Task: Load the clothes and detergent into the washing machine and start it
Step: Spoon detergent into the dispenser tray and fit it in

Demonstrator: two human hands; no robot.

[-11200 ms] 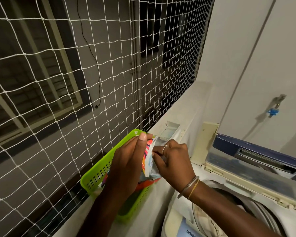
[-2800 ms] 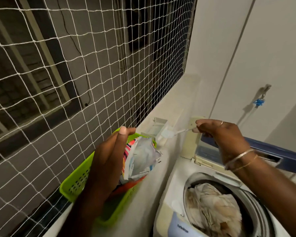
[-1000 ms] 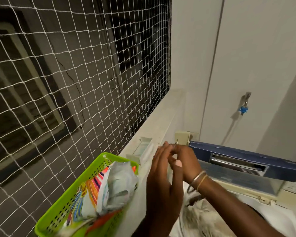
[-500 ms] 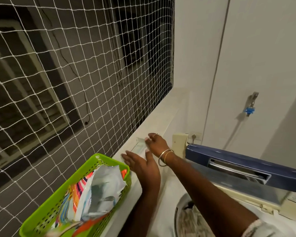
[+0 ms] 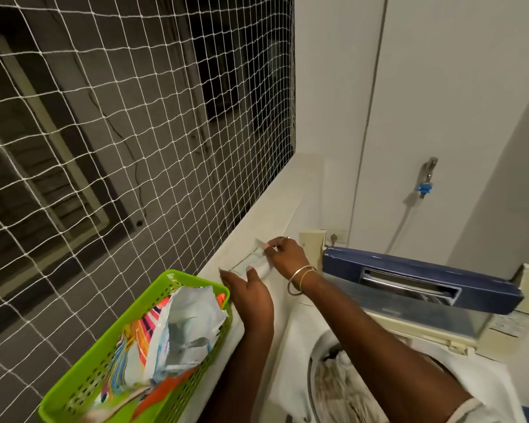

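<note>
Now, far left: white netting [image 5: 104, 148] is stretching across a dark opening. Green basket [image 5: 196, 279] is sitting on the pale ledge [image 5: 272, 203] beside the net, its near end cut off by the frame. An open detergent pouch [image 5: 177, 331] is lying inside it, crumpled, print too creased to read. Left hand [image 5: 251, 294] is reaching past the basket's far corner to a small clear tray [image 5: 242, 264] lying on the ledge. Thumb and forefinger are sitting either side of the tray's near end, though I cannot tell whether they are clamping it. Right hand [image 5: 287, 254], bangles [image 5: 300, 280] on the wrist, is pinching the tray's far end with curled fingers. Tray contents too faint to make out. Right of the ledge, the washing machine [image 5: 287, 346] is standing with its blue lid [image 5: 409, 267] raised. Pale clothes [image 5: 336, 389] are lying in the drum, half hidden under the right forearm, and the drum is running out of frame below. On the wall behind, a tap [image 5: 428, 172] with a blue fitting is carrying a white hose
</note>
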